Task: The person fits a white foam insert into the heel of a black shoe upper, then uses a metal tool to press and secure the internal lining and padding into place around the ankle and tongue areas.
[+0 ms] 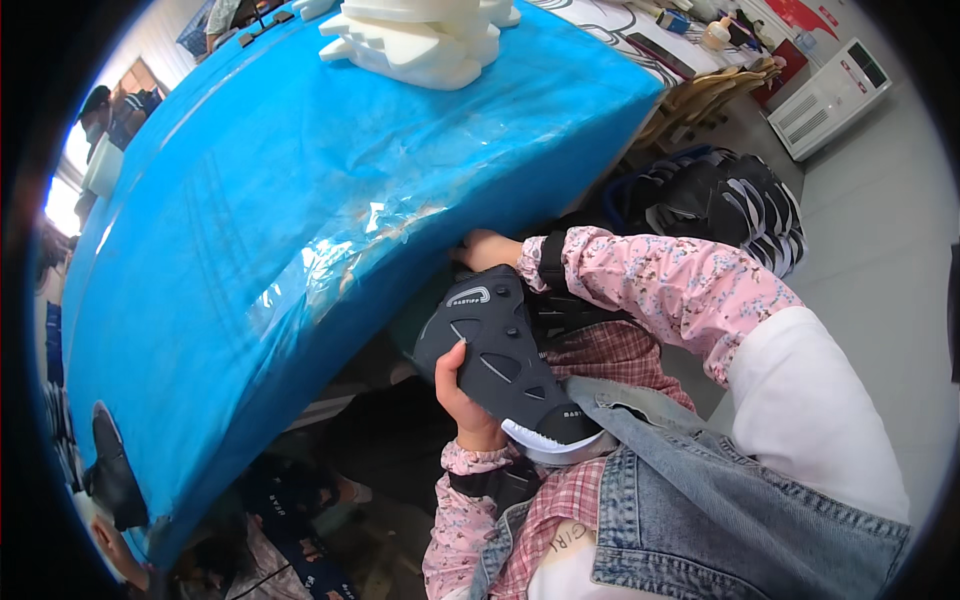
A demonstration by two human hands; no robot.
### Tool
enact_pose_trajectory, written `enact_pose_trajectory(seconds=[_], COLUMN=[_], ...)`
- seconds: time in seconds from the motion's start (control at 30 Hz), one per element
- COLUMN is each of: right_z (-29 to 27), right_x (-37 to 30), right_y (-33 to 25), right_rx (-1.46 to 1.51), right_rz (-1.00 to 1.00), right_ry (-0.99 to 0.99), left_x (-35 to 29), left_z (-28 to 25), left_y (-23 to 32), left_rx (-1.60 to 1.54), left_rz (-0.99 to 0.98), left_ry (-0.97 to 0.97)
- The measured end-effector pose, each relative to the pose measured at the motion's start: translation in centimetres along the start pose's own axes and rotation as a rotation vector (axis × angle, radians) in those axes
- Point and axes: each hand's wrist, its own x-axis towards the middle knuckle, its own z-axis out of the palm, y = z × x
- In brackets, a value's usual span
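Observation:
A black padded piece shaped like a boot upper (pixel 500 345), with triangular panels and a pale grey lower edge, lies tilted over my lap. My left hand (pixel 468 408) grips its near left side, thumb on the outer face and the other fingers hidden behind. At the piece's far end, by the edge of the blue-covered table (pixel 330 200), is my right hand (pixel 490 250). Its fingers are curled and partly hidden, so what they hold does not show. Floral pink sleeves with black wrist bands cover both forearms.
White foam pieces (pixel 415 45) are stacked on the table's far side. Black padded pieces with pale linings (pixel 735 205) are piled at right. Another person's hand (pixel 115 550) is near a black piece (pixel 115 470) at lower left. A white floor unit (pixel 830 100) stands at far right.

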Motion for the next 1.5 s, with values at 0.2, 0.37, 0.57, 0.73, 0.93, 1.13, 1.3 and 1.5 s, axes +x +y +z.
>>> enact_pose_trajectory(seconds=[0.2, 0.37, 0.57, 0.73, 0.93, 1.13, 1.3, 1.5], right_z=[-1.2, -0.6, 0.3, 0.3, -1.2, 1.0, 4.7, 1.0], right_x=[-0.9, 2.4, 1.4, 2.2, 1.4, 5.2, 4.5, 0.8], right_y=[-1.2, 8.5, 0.2, 0.3, -0.6, 7.9, -1.6, 1.3], right_rx=[-0.385, -0.713, -0.659, -0.593, -0.564, -0.761, -0.644, 0.038], right_rz=[-0.162, -0.202, -0.309, -0.03, -0.27, -0.153, -0.071, 0.286], right_ry=[-0.162, -0.356, -0.34, -0.238, -0.22, -0.424, -0.441, 0.159], left_x=[-1.2, 0.4, 0.7, 1.3, -0.4, 0.4, 0.0, 1.0], left_z=[0.7, 2.5, -1.0, -1.2, -0.3, 1.5, -2.7, -1.0], left_y=[-0.3, -2.4, -2.0, -0.4, 0.4, -1.0, 0.4, -1.1], left_rx=[-0.052, -0.119, -0.122, -0.086, -0.053, -0.175, -0.265, -0.195], left_rz=[0.026, -0.076, 0.019, -0.049, -0.001, -0.107, -0.005, -0.082], left_ry=[0.023, -0.084, 0.076, 0.005, 0.021, -0.074, 0.053, 0.057])
